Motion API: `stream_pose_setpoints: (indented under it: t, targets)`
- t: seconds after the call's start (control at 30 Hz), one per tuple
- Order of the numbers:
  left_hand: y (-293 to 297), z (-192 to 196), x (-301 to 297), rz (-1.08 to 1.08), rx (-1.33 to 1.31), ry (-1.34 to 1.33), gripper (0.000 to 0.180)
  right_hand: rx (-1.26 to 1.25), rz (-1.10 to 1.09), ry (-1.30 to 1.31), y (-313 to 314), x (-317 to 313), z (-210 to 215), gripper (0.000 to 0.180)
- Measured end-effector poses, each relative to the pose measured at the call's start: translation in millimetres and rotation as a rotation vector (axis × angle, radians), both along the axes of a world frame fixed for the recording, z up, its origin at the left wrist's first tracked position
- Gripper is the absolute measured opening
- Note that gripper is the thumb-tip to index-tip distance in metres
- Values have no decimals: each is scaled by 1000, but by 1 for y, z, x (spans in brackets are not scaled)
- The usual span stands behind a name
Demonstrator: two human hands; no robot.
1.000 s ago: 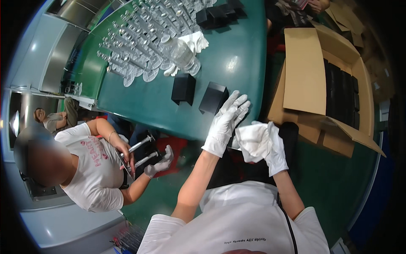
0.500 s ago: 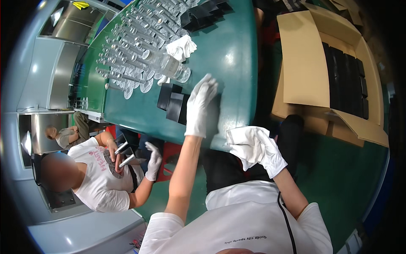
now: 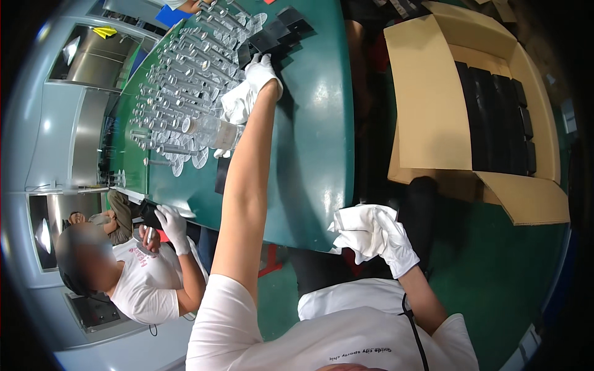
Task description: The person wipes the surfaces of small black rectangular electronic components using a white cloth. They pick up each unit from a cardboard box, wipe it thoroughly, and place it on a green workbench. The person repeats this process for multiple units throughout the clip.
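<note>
At the far side of the green table, my gloved left hand has its fingers closed at a small black box. That box stands at the near left end of a cluster of black boxes. A crumpled white cloth lies beside my left wrist, next to a clear plastic bottle on its side. Near the table's front edge, my gloved right hand grips a white cloth. Another black box is mostly hidden behind my left forearm.
Many clear stemmed pieces with round bases crowd the table's left side. An open cardboard carton holding rows of black boxes stands at right. A co-worker sits at left with a gloved hand raised.
My left hand has moved from beside the near black boxes to the far cluster. My right hand still holds its cloth. The view has shifted slightly, and the co-worker's hands have moved.
</note>
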State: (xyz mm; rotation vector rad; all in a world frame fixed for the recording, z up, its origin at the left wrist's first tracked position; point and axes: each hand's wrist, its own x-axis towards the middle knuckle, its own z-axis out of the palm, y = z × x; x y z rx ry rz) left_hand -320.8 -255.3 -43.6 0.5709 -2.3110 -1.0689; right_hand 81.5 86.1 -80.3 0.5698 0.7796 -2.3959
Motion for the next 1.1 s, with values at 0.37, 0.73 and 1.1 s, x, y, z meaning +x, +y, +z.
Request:
stream_pose_setpoints:
  t: [0.37, 0.73, 1.1]
  targets:
    - [88, 42, 141, -95, 191, 285, 32, -132, -111, 5, 0, -30, 12, 39]
    - [86, 38, 364, -286, -623, 182, 41, -294, -122, 62, 2, -29, 25, 47]
    - [99, 21, 356, -200, 1869, 186, 62, 1839, 66, 1769, -135, -153, 120, 38]
